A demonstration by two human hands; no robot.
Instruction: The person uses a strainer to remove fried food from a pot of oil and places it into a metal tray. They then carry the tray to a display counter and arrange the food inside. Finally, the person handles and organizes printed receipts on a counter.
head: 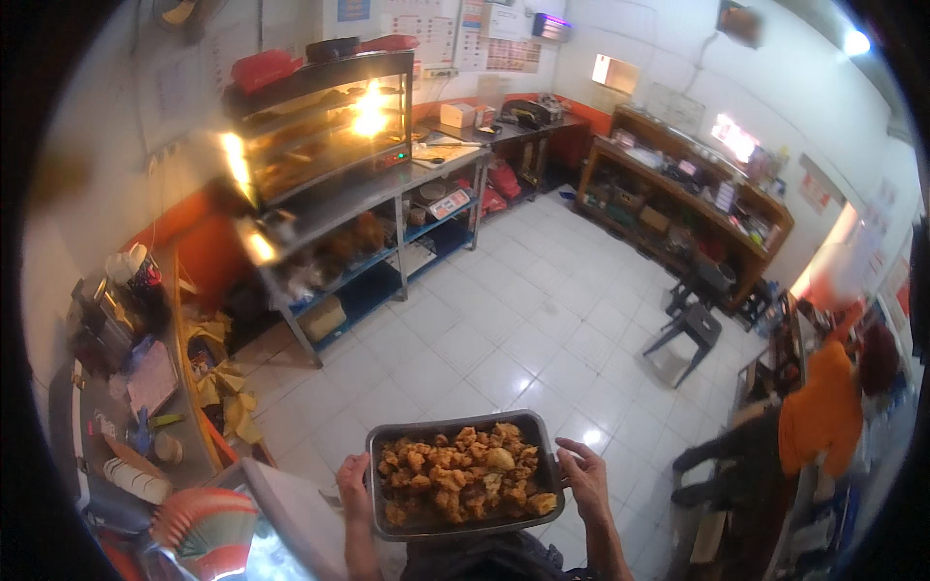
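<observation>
Both my hands carry a dark rectangular metal tray (538, 428) at waist height over the tiled floor. Pieces of fried, breaded food (450, 472), golden brown and likely chicken, are heaped inside it. My left hand (354, 479) grips the tray's left end, with part of the fingers hidden by the rim. At the opposite end, my right hand (581, 472) holds the short side, its index finger stretched along the outside near the upper corner.
A lit glass food warmer (320, 138) stands on a metal table (349, 192) ahead left. Beyond it is a wooden shelf counter (683, 181). A dark plastic stool (690, 327) stands on the white tiles to the right. Cluttered counter (145, 450) at left; hanging orange cloth (821, 414) at right.
</observation>
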